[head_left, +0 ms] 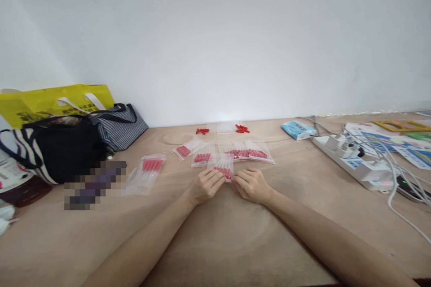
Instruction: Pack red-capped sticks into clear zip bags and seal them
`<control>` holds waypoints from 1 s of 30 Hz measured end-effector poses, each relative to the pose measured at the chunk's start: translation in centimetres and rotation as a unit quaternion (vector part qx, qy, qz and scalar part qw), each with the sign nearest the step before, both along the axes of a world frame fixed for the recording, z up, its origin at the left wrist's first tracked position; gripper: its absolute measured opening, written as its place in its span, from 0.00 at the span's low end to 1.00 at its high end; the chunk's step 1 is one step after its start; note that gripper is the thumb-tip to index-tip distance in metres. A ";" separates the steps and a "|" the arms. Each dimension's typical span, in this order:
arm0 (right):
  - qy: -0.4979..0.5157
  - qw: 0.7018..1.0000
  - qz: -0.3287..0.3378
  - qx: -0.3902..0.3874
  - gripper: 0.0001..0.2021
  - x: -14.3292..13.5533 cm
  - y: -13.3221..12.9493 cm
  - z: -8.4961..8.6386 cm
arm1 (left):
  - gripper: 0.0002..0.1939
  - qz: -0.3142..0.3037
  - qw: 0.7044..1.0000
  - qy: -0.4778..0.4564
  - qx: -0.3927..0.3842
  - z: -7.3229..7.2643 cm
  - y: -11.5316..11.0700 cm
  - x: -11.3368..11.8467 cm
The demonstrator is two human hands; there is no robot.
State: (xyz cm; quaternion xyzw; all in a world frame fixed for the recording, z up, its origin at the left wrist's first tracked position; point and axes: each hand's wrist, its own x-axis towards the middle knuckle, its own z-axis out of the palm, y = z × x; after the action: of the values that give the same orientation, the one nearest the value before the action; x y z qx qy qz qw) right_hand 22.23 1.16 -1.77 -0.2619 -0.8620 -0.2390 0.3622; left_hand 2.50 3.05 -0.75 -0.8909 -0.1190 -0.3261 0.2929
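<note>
A clear plastic bag (220, 161) with several red-ended thin pieces lies at the middle of the table. My left hand (208, 184) is closed on its near left corner, and my right hand (249, 184) pinches the near right corner. Just beyond are more bags with red-ended pieces, one behind to the left (202, 158) and several overlapping to the right (249, 151). Another filled bag (151, 165) rests left of my hands. Farther back, loose red pieces form a left pile (202, 131) and a right pile (242, 128), with clear thin pieces (226, 128) between them.
Bags, including a black one (72, 150) and a striped one (117, 128), stand at the left near a blurred dark object (96, 186). A blue packet (298, 129), a white power strip (353, 163) with cables and printed sheets (380, 139) occupy the right.
</note>
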 end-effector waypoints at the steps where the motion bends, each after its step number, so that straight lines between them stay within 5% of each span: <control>1: 0.001 1.000 0.000 -0.004 0.10 0.0 0.0 0.0 | 0.05 0.004 1.000 -0.003 -0.002 0.1 0.0 -0.1; 14: 0.002 1.000 0.008 -0.028 0.10 0.4 0.4 -0.3 | 0.08 0.031 0.999 0.003 -0.010 1.2 -0.5 -2.1; 24: 0.018 0.998 0.001 -0.064 0.10 0.4 0.2 -0.4 | 0.14 0.095 0.995 -0.008 -0.036 0.4 -0.5 -2.9; 28: 0.030 0.996 -0.015 -0.082 0.11 0.6 0.3 -0.5 | 0.10 0.091 0.974 -0.071 -0.197 0.4 -0.9 -3.1; 30: 0.037 0.994 -0.016 -0.107 0.10 0.7 0.3 -0.6 | 0.13 0.127 0.902 -0.177 -0.373 0.5 -1.3 -2.9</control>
State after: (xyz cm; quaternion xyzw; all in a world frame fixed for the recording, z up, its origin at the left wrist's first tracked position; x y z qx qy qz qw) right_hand 22.90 1.47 -2.41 -0.3211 -0.8646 -0.1417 0.3597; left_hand -0.36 1.75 -0.21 -0.8400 -0.3937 -0.3703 -0.0478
